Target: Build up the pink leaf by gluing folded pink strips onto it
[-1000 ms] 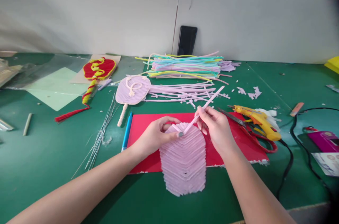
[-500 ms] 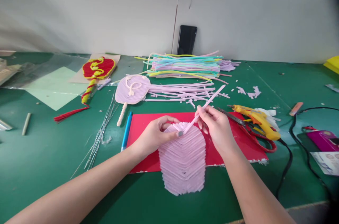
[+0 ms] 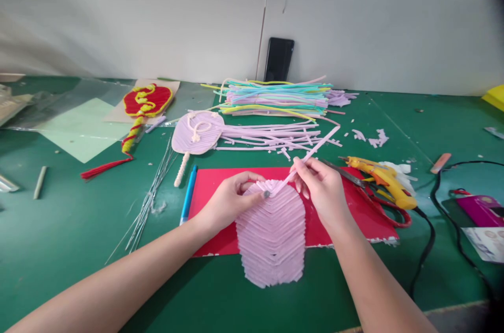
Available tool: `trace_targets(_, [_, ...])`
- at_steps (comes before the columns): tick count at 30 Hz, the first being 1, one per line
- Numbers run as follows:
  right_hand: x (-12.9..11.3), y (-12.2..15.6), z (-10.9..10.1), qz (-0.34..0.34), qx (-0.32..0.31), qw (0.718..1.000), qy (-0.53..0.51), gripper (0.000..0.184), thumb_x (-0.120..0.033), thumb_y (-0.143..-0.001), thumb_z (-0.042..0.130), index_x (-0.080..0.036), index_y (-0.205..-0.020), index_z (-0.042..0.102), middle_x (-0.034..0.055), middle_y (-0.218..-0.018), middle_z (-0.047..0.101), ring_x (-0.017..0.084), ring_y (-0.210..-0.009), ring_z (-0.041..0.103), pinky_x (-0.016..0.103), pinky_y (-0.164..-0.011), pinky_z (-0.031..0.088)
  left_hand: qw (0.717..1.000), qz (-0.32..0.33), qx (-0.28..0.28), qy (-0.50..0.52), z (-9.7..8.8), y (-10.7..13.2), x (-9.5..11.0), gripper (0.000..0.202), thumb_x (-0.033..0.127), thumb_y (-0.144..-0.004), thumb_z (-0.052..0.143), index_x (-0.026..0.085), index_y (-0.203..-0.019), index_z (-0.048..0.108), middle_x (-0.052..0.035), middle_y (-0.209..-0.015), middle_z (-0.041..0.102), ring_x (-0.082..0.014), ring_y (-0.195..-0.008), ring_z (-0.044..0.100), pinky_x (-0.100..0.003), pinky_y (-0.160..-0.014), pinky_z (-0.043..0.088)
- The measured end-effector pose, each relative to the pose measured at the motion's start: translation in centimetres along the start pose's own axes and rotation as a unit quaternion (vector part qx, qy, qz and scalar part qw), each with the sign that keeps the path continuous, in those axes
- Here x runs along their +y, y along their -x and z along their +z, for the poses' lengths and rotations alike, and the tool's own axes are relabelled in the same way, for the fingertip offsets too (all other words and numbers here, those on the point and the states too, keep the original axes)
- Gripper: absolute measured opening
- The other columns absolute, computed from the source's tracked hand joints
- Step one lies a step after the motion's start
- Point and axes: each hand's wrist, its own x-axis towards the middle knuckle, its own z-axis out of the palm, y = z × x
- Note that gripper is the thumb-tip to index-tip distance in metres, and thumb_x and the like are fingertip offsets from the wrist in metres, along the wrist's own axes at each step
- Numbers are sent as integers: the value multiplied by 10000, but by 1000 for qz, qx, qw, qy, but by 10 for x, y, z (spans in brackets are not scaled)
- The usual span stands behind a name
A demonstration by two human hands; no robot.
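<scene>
A pale purple oval panel (image 3: 271, 238), covered with pipe cleaners in a V pattern, is gripped at its upper left edge by my left hand (image 3: 236, 199). The left thumb presses on its face; the other fingers are mostly hidden behind it. Between thumb and fingers, my right hand (image 3: 321, 186) pinches a purple pipe cleaner (image 3: 325, 138). Its lower end lies against the panel's top, near the left thumb, and its free end points up and right. Beneath both hands is a red sheet (image 3: 214, 186) on the green table.
Scissors (image 3: 378, 204) and a yellow glue gun (image 3: 381, 178) with a black cord lie right. Behind are purple pipe cleaners (image 3: 268, 133), a multicoloured bundle (image 3: 275, 96) and a finished purple fan (image 3: 197, 133). Left are a blue pen (image 3: 189, 194), thin wires (image 3: 147, 201) and a red-yellow fan (image 3: 147, 102).
The purple pipe cleaner's free end has shifted slightly to the right. Both hands keep nearly the same place and hold.
</scene>
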Motion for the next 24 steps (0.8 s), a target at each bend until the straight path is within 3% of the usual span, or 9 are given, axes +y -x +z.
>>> trace_targets(14, [3, 0, -2, -9, 21, 999, 44, 313, -483, -815, 584, -191, -713, 632, -40, -481, 478, 77, -439, 398, 220, -421, 289, 993, -13, -26, 118, -1, 0, -1, 302, 392, -761, 660, 151, -929, 589, 29, -673, 583, -96, -610, 535, -187, -557, 391])
trace_targets(24, [2, 0, -2, -8, 25, 998, 53, 310, -481, -811, 587, -194, -703, 634, -28, -547, 528, 72, -472, 426, 217, -462, 313, 992, -15, -8, 128, 2, 2, -1, 300, 381, -741, 680, 153, -911, 587, 30, -662, 584, -101, -605, 539, -190, -549, 394])
